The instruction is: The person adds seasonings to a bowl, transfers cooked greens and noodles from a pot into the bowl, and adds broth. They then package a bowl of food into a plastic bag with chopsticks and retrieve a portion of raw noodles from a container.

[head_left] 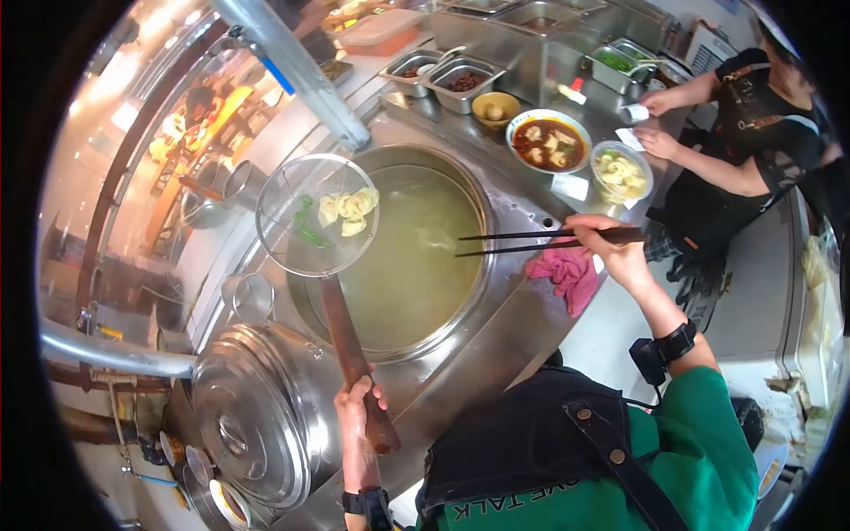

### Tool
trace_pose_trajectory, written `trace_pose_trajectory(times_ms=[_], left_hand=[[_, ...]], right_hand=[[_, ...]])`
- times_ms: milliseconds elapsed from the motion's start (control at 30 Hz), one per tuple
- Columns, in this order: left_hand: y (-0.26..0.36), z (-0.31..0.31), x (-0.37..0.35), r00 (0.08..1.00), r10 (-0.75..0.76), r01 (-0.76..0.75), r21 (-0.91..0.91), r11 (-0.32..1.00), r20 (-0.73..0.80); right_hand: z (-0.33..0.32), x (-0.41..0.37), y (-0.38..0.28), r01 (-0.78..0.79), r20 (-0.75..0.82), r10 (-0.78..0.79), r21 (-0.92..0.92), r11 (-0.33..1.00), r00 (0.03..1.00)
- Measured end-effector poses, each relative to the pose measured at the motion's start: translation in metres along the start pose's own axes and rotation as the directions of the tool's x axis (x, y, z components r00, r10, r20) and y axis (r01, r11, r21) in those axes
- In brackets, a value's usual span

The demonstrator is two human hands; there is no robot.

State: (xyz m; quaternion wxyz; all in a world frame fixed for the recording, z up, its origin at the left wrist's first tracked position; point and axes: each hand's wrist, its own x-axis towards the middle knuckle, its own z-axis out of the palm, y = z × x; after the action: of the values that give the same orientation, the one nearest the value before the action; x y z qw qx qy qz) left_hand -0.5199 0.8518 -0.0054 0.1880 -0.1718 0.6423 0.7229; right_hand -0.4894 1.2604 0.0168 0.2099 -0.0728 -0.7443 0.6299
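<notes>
Strainer [323, 254]: silver-grey mesh, brown handle [340, 327]. Dumplings [351, 210] in it pale yellow, greens [308, 221] bright green. Chopsticks [522, 235] near-black. Broth [412, 274] cloudy yellow-green. From silver pot [486, 252]: red-brown soup [546, 152] in white bowl [556, 171], 2 o'clock; pink cloth [571, 276], 3 o'clock.

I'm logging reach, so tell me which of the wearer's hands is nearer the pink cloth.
Right. The right hand, holding chopsticks, is close by the cloth, up and right of it in the picture; the left hand, on the strainer's handle, is well away, lower left.
</notes>
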Motion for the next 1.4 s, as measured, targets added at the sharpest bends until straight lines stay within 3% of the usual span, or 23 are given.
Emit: trace_pose_trajectory(times_ms=[33, 67, 133, 200, 300, 367, 433, 500, 600, 900, 1033, 1100, 1133, 1200, 1333, 1400], left_hand=[[0.001, 0.005, 0.0, 1.0, -0.003, 0.003, 0.002, 1.0, 0.015], [0.004, 0.011, -0.001, 0.998, -0.003, 0.002, 0.035, 0.999, 0.055], [0.005, 0.026, 0.003, 0.99, -0.013, 0.002, 0.074, 0.997, 0.141], [0.005, 0.045, 0.009, 0.983, 0.031, -0.037, 0.027, 0.999, 0.18], [0.014, 0.084, 0.017, 0.968, -0.001, -0.017, 0.072, 0.997, 0.249], [0.023, 0.102, 0.026, 0.94, -0.089, 0.041, 0.148, 0.988, 0.329], [0.026, 0.122, 0.038, 0.933, -0.077, 0.004, 0.205, 0.979, 0.35], [0.025, 0.143, 0.049, 0.925, -0.052, -0.068, 0.297, 0.952, 0.377], [0.026, 0.168, 0.061, 0.911, -0.019, -0.129, 0.328, 0.936, 0.413], [0.014, 0.186, 0.083, 0.856, 0.161, -0.358, 0.341, 0.869, 0.491], [0.014, 0.189, 0.082, 0.867, 0.177, -0.371, 0.367, 0.853, 0.466], [0.014, 0.189, 0.084, 0.87, 0.187, -0.375, 0.366, 0.851, 0.456], [0.015, 0.188, 0.086, 0.871, 0.186, -0.374, 0.367, 0.852, 0.455], [0.015, 0.184, 0.09, 0.873, 0.2, -0.387, 0.383, 0.839, 0.446], [0.014, 0.159, 0.098, 0.904, 0.154, -0.297, 0.326, 0.897, 0.399], [0.02, 0.137, 0.091, 0.921, 0.091, -0.18, 0.205, 0.962, 0.38]], right_hand=[[-0.011, -0.003, -0.009, -0.114, -0.041, 0.112, -0.035, 0.993, 0.993], [-0.021, -0.003, -0.014, -0.033, -0.052, 0.031, -0.028, 0.999, 0.998], [-0.032, -0.008, -0.028, -0.048, -0.207, 0.074, 0.13, 0.99, 0.976], [-0.037, -0.008, -0.029, 0.042, -0.287, 0.011, 0.18, 0.983, 0.958], [-0.035, -0.005, -0.022, 0.135, -0.332, -0.066, 0.19, 0.972, 0.941], [-0.035, -0.002, -0.017, 0.13, -0.362, -0.045, 0.212, 0.969, 0.931], [-0.036, 0.001, -0.016, 0.133, -0.377, -0.035, 0.235, 0.963, 0.925], [-0.038, 0.005, -0.013, 0.128, -0.404, -0.083, 0.086, 0.988, 0.911], [-0.043, 0.009, -0.002, 0.142, -0.403, -0.115, 0.037, 0.989, 0.908], [-0.068, -0.003, 0.004, 0.155, -0.375, -0.269, -0.306, 0.939, 0.887], [-0.061, 0.002, -0.007, 0.153, -0.372, -0.278, -0.331, 0.931, 0.886], [-0.054, 0.012, 0.0, 0.3, -0.34, -0.409, -0.33, 0.895, 0.847], [-0.055, 0.012, 0.0, 0.299, -0.34, -0.408, -0.329, 0.896, 0.847], [-0.057, 0.011, -0.002, 0.253, -0.292, -0.437, -0.501, 0.828, 0.851], [-0.077, 0.0, 0.013, 0.081, -0.432, -0.216, -0.31, 0.947, 0.876], [-0.071, -0.006, -0.017, -0.019, -0.482, -0.112, -0.259, 0.966, 0.869]])
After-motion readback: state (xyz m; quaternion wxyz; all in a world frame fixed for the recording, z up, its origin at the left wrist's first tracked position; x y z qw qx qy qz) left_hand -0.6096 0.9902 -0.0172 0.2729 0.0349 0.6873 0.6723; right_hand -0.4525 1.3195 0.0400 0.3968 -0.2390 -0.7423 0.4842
